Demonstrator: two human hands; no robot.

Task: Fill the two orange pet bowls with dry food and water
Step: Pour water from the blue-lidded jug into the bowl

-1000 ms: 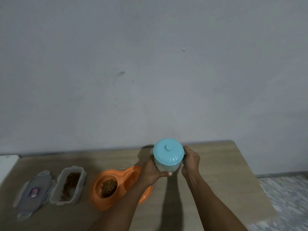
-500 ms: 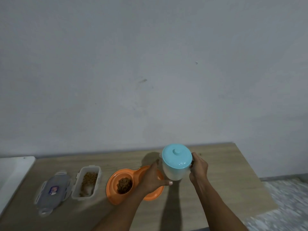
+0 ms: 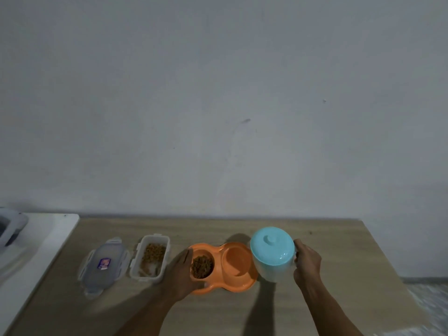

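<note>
Kibble (image 3: 202, 266) sits in the left well of the orange double bowl (image 3: 232, 287), right beside the left hand (image 3: 180, 275), which clasps that end of the bowl, thumb on the near rim. The right well (image 3: 236, 261) shows bare orange; whether it holds water I cannot tell. Just past it, the right hand (image 3: 306, 263) grips the handle side of a white jug (image 3: 271, 270) with a teal lid (image 3: 272, 246). Left of the left hand lie a clear container (image 3: 150, 259) of kibble and its snap lid (image 3: 104, 264), all on the desk (image 3: 327, 251).
</note>
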